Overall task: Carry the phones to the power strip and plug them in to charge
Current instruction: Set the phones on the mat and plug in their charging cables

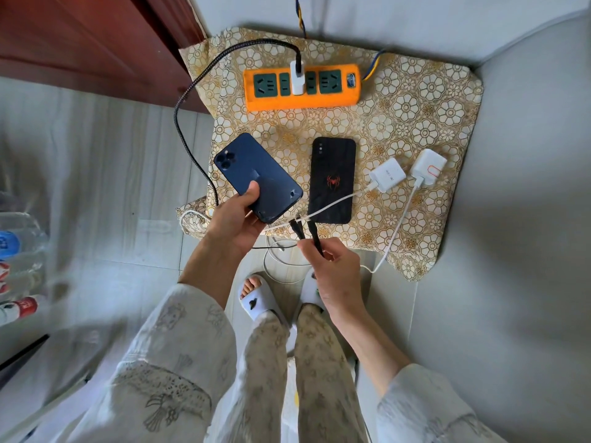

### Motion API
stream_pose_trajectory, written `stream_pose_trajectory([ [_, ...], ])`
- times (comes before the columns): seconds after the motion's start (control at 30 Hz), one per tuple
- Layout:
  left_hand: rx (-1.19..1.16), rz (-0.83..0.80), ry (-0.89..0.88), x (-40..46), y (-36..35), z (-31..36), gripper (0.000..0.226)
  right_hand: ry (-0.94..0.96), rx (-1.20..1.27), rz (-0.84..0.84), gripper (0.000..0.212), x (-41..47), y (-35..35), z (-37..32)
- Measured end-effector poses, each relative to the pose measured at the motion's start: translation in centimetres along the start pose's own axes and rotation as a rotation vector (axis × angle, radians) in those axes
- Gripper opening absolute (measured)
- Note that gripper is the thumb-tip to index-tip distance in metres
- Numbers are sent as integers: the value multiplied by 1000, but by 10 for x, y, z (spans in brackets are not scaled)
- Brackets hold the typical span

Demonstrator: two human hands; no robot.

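Your left hand (235, 223) grips the blue phone (257, 177) at its 1 o'clock | your right hand (332, 266) pinches black cable ends (315, 233) | black phone (332, 180) at 12 | power strip (302, 87) beyond.

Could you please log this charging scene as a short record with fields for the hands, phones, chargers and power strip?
left hand: holds blue phone, back up
right hand: pinches black cable ends
black phone: lies on patterned cloth, back up, a white cable across it
power strip: orange, one white charger plugged in, black braided cable attached
loose chargers: two white, on cloth, unplugged
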State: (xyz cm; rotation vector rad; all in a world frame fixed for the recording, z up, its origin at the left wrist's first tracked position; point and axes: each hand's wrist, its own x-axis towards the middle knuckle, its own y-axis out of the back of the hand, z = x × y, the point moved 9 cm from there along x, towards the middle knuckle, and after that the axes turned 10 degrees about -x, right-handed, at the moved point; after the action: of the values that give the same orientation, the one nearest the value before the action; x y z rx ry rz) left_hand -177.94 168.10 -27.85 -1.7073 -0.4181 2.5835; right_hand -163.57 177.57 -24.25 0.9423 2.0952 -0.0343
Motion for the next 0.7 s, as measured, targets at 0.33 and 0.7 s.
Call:
stream_pose_trajectory([
  [0.33, 22, 7, -25, -4, -1, -4, 2, 44, -88, -16, 24, -1, 0, -3],
  [0.7, -38, 6, 53, -8, 2, -10, 5, 45, -93, -14, 34, 0, 1, -4],
])
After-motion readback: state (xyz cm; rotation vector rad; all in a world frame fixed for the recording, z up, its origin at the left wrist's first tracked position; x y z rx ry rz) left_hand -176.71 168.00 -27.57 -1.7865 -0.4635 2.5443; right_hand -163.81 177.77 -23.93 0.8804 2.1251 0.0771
